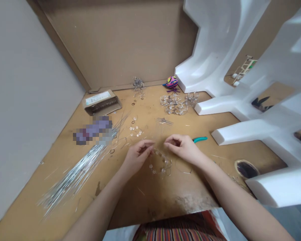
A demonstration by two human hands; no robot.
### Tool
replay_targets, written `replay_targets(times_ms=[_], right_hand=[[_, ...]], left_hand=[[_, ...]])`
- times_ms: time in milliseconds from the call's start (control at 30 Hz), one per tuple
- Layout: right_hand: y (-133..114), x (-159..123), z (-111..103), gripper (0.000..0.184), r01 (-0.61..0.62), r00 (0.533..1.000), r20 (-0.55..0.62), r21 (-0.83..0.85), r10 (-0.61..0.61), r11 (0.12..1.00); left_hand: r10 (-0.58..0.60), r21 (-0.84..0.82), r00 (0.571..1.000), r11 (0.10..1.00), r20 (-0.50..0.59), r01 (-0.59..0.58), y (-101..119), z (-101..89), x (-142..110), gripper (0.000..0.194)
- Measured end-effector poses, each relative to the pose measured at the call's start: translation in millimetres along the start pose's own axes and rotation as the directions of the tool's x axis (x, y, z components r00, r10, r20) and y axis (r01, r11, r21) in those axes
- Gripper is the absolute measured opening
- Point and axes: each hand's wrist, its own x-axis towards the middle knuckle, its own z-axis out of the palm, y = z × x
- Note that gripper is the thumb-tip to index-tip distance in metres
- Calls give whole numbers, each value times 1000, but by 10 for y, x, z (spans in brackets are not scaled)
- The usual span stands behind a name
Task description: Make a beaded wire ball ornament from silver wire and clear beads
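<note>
My left hand [139,154] is closed in a pinch, thumb against fingers, on one end of a beaded wire ring [163,170] with clear round beads. The ring hangs or lies just below the two hands; I cannot tell whether it touches the table. A short gap away, my right hand [182,147] has its thumb and fingertips pressed together. What it pinches, if anything, is too thin to make out. Beyond the hands lie loose clear beads [135,131] and a small pile of short wires [165,121]. A teal-handled tool [200,139] lies partly behind my right hand.
Long straight metal wires [82,170] lie at left, near a blurred purple item [92,130] and an open cardboard box [102,103]. Finished-looking beaded wire pieces [174,104] sit at the back, beside a colourful ball-shaped object [172,82]. White moulded arms [230,134] jut in from the right.
</note>
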Motion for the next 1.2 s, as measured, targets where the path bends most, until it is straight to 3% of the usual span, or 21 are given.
replay_targets(times_ms=[133, 267, 367, 833, 1200], right_hand=[[-16, -49, -24, 18, 21, 982, 186, -237, 24, 971], [-64, -101, 56, 22, 75, 983, 182, -477, 15, 876], [-75, -118, 109, 24, 60, 983, 179, -542, 45, 838], [0, -99, 128, 24, 112, 980, 199, -443, -24, 889], [-31, -88, 92, 24, 79, 983, 181, -356, -15, 931]], left_hand=[[50, -31, 999, 998, 20, -49, -23, -25, 2, 24], [57, 6, 998, 998, 36, -57, -32, -34, -13, 23], [38, 19, 998, 999, 46, -39, -29, -30, -20, 25], [55, 90, 998, 994, 8, -55, -74, -54, -11, 20], [46, 103, 999, 994, -21, -43, -84, -52, -12, 20]])
